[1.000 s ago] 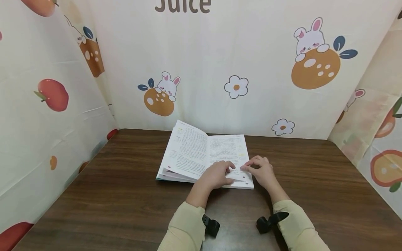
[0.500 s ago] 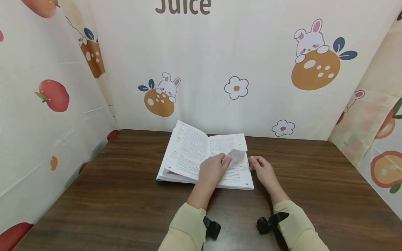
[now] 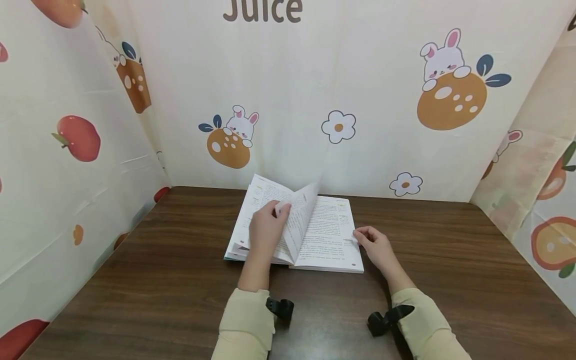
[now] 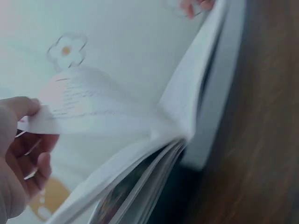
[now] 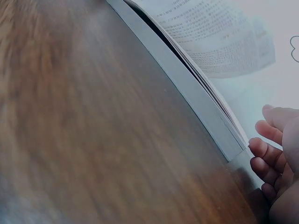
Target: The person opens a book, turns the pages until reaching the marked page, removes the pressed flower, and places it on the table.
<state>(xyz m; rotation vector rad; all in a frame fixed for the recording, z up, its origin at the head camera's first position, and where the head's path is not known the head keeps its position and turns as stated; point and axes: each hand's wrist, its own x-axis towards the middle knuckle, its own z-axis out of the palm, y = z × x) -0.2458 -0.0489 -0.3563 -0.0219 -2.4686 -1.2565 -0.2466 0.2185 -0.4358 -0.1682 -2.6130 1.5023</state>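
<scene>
Surface: a dark brown, wood-grained surface [image 3: 135, 285] lies under the book and all around it.
Backdrop: white cloth printed with rabbits, oranges and flowers [image 3: 288, 75] hangs behind the book and to both sides.
Wrist gear: two small black wrist cameras [image 3: 282, 310] sit on the near side of the book, at pale yellow sleeves [image 3: 245, 322].
In the way: a raised, curved white leaf [image 3: 303, 217] and the left hand [image 3: 266, 230] cover part of the book's left page.
Book: a thick, white-paged printed book [image 3: 330, 235] lies open on the surface, its pages dense with dark text, small yellow marks in the margins.
Left hand: thumb and fingers pinch the leaf's edge above the book.
Right hand: the right hand [image 3: 377, 249] is at the book's right edge, fingers loosely bent, thumb apart.
</scene>
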